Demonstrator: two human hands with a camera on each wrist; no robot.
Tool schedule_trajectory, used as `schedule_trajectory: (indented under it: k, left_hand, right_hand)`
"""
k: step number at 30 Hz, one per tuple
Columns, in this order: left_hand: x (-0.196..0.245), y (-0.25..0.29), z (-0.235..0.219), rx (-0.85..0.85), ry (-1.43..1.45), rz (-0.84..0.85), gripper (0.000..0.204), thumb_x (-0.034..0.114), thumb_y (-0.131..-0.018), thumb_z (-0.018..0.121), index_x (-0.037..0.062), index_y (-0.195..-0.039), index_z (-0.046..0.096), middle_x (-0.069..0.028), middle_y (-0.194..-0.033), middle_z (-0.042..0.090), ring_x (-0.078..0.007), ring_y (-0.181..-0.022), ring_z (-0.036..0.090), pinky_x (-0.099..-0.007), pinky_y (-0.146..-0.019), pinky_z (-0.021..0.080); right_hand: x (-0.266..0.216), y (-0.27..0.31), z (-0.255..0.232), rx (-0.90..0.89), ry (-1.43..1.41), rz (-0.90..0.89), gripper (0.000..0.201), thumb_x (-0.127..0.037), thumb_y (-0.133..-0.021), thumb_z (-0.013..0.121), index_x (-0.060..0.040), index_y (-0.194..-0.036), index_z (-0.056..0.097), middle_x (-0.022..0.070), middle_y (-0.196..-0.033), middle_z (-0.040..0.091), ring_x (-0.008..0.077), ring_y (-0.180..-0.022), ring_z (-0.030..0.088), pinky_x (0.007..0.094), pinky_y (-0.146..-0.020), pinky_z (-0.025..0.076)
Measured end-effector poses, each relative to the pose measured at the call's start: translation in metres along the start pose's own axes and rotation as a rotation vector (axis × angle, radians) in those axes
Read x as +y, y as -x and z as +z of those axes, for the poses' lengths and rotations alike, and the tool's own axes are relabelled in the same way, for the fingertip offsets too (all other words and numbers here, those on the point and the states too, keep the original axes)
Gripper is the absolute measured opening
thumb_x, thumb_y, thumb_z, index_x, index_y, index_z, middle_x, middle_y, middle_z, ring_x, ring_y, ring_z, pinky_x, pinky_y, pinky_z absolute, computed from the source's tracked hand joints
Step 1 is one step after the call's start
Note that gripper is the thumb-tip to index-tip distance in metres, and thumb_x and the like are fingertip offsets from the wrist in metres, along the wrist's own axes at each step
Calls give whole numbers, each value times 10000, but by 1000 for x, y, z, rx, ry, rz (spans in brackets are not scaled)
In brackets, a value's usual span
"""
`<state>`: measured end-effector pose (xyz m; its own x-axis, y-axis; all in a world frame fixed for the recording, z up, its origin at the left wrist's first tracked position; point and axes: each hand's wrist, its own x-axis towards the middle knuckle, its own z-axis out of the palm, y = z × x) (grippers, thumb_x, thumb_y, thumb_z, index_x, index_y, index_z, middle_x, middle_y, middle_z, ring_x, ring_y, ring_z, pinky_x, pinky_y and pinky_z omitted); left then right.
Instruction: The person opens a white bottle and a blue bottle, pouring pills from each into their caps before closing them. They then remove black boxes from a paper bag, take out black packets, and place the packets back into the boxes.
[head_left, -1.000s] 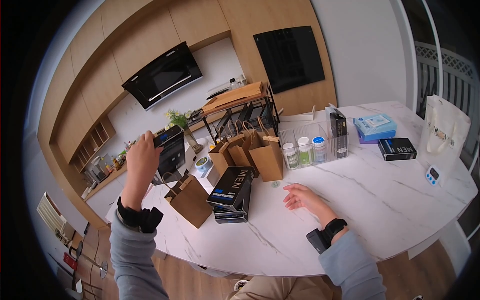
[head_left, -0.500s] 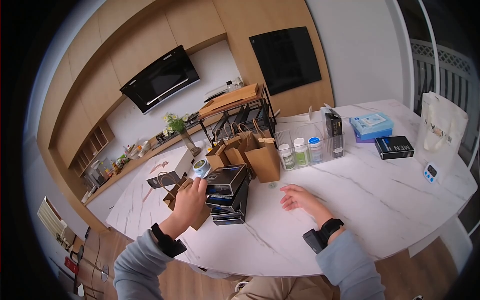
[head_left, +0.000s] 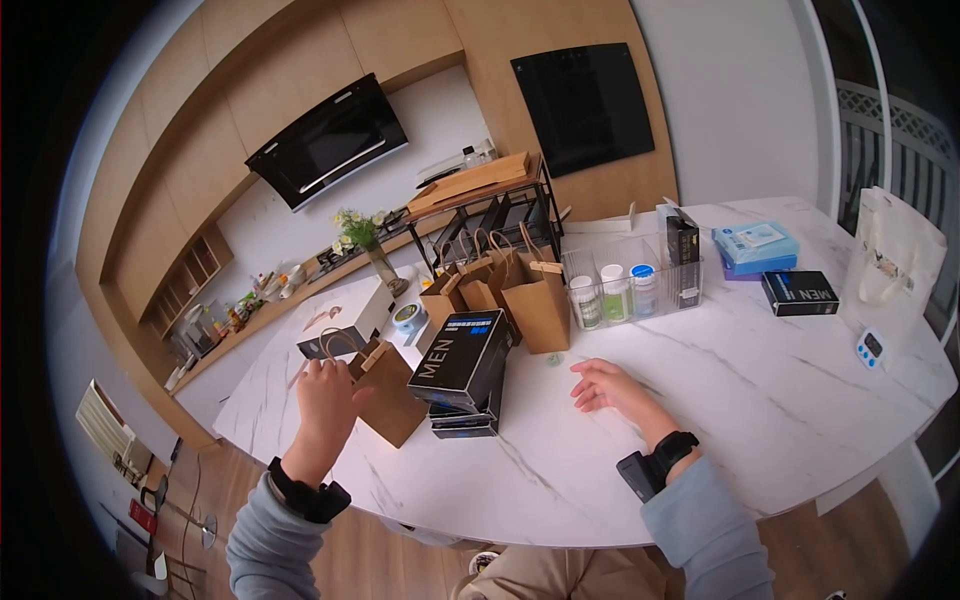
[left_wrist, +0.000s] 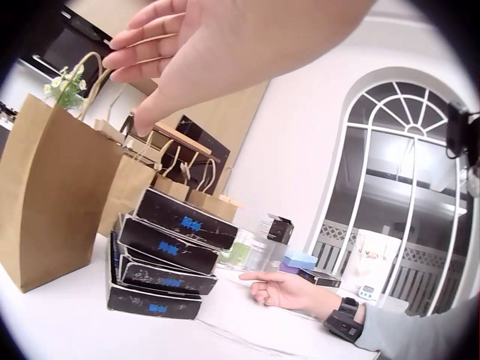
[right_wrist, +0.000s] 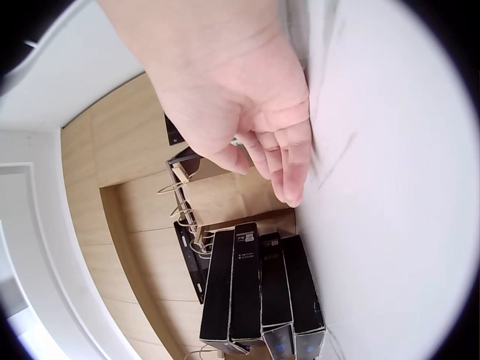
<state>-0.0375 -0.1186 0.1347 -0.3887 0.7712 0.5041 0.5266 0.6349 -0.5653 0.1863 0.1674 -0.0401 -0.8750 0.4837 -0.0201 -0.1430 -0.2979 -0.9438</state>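
Note:
My left hand [head_left: 327, 405] is beside the front brown paper bag [head_left: 390, 395], near its twisted handle. In the left wrist view, that hand's fingers [left_wrist: 146, 52] are extended with nothing held, and they overlap the handle. Just right of the bag, several flat black boxes [head_left: 462, 358] are piled unevenly, the top one marked MEN. The pile's blue-marked box edges [left_wrist: 169, 247] show in the left wrist view. Off to the right of the pile, my right hand [head_left: 612, 388] rests at the marble-patterned tabletop, its fingers relaxed and loosely bent, holding nothing.
Several more paper bags [head_left: 530, 300] stand behind the pile. A clear divided organizer [head_left: 660, 312] holds white bottles and a black carton. Farther right are blue packages [head_left: 755, 245], another black MEN box [head_left: 800, 293], a white bag [head_left: 895, 255] and a timer [head_left: 870, 347]. A white box [head_left: 345, 318] sits back left.
My left hand held a raised black box at the left, brought it to the top of the pile, let go, and moved back left to the front bag. My right hand has stayed put.

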Motion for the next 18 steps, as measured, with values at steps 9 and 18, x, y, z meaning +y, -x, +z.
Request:
schedule_trajectory:
  k: [9,18]
  left_hand:
    - [-34,-7,53,-83,630,166,314,160,-642,727,48,-819,493,-98,-774,544,-276,-744,560,-357,-641,455]
    - [-25,-7,100,-258,997,-55,493,162,-701,691,31,-1102,437,-154,-848,624,-292,-741,615,-354,-652,480]
  right_hand:
    - [0,0,0,-6,12,-5,320,-203,-899,387,-12,-1153,430,131,-860,570,177,-696,592,294,-652,508]
    - [-1,0,1,-5,-9,3,310,-196,-899,384,-9,-1140,436,124,-859,569,174,-701,593,297,-652,504]
